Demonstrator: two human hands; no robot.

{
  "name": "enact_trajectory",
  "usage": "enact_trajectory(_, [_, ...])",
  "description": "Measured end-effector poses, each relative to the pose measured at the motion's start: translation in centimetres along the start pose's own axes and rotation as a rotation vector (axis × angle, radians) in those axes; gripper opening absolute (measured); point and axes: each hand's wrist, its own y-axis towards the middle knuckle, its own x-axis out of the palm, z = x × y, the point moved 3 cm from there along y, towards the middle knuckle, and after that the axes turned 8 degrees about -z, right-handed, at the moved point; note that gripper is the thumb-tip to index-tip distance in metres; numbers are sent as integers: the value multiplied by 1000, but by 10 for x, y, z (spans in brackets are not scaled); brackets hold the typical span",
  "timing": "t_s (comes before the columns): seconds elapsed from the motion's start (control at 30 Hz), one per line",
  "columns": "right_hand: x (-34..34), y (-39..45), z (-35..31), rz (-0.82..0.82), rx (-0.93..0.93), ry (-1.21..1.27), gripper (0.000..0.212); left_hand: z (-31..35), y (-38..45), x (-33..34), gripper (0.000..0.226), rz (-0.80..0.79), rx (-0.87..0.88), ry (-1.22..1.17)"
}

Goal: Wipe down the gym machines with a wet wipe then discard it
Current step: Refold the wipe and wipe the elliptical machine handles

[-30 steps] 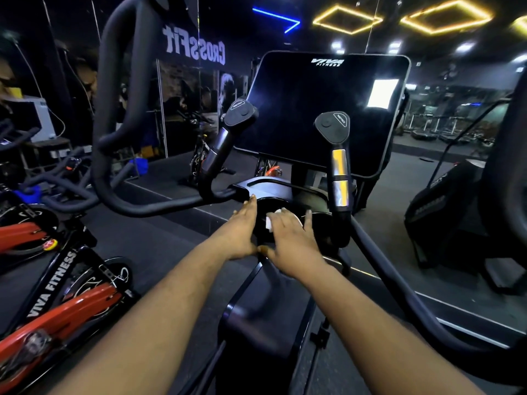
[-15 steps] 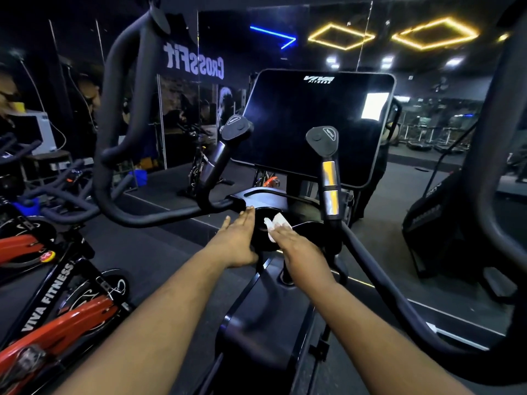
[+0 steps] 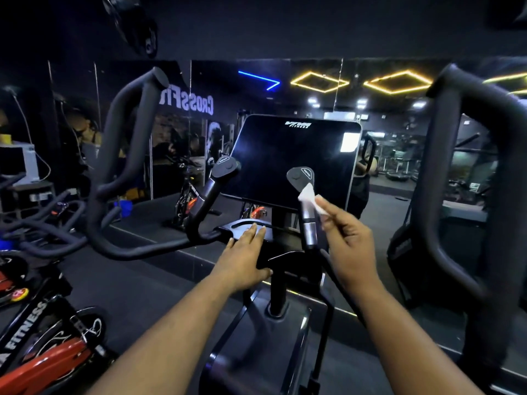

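A black gym machine stands in front of me, with a dark console screen (image 3: 293, 161) above a flat black tray (image 3: 242, 225). Two short grip posts rise beside the screen, a left grip post (image 3: 212, 189) and a right grip post (image 3: 306, 220). My right hand (image 3: 348, 249) pinches a white wet wipe (image 3: 312, 199) against the upper part of the right grip post, just below its flat cap. My left hand (image 3: 245, 260) rests with straight fingers on the tray's front edge.
Long curved black handlebars rise at the left (image 3: 125, 155) and right (image 3: 467, 195) of me. Red and black spin bikes (image 3: 42, 346) stand on the floor at my left. A wall mirror (image 3: 176, 132) behind the machine reflects the gym and ceiling lights.
My right hand has lifted the wipe from the tray up to the right grip post. My left hand stays on the tray. My view has tilted down and pulled back.
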Motion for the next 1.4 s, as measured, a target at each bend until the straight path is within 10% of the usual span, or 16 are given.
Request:
enact_trajectory(0.27, [-21,60,55,239,114,-127,33,3,29,-7,102,106,10,-25])
enact_trajectory(0.53, [15,125,152,-467,124,-792,52,-47,75,18,110,-6,-191,-20])
enact_trajectory(0.67, [55,155,200,-596,-344,-1081,79,-58,94,22,118,-139,-250,-58])
enact_trajectory(0.73, [73,178,200,-892,-283,-1269,95,-61,103,21,121,-184,-275,-43])
enact_trajectory(0.9, [89,213,183,-705,-82,-1395,107,-71,115,25,127,-290,-325,17])
enact_trajectory(1.07, [132,191,174,-1109,-351,-1363,107,-74,124,24,126,-313,-313,90])
enact_trajectory(1.23, [113,262,173,-866,-161,-1442,133,-81,132,25,132,-314,-303,2])
enact_trajectory(1.4, [162,240,173,-1077,-329,-1356,84,-82,135,31,127,-271,-321,-50])
